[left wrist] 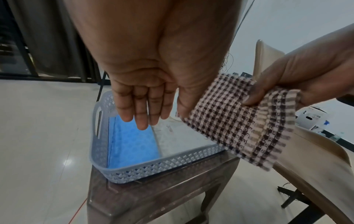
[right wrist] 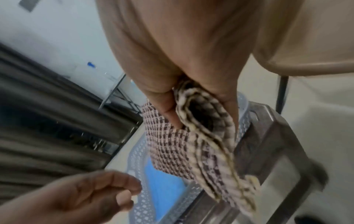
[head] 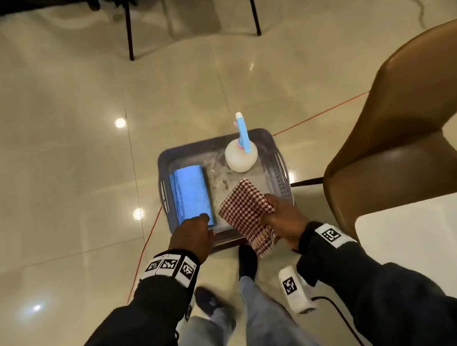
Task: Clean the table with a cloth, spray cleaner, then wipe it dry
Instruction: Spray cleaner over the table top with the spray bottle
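A grey perforated basket point(head: 162, 164) point(left wrist: 153, 166) stands on a brown stool point(left wrist: 162, 197). In its left half lies a folded blue cloth point(head: 191, 195) point(left wrist: 130, 144) point(right wrist: 164, 189). A white spray bottle point(head: 241, 155) with a blue nozzle stands at the basket's back right. My right hand point(head: 282, 218) point(right wrist: 172, 60) grips a folded red-and-white checked cloth point(head: 243, 208) point(left wrist: 239, 128) point(right wrist: 172, 151) above the basket's front right corner. My left hand point(head: 193, 232) point(left wrist: 141, 119) hangs over the near end of the blue cloth with relaxed fingers, holding nothing.
The corner of a white table point(head: 433, 233) is at the lower right. A brown chair point(head: 405, 135) stands right of the stool. Glossy tiled floor surrounds the stool, crossed by a red line point(head: 144, 250). Black furniture legs point(head: 128, 26) stand far ahead.
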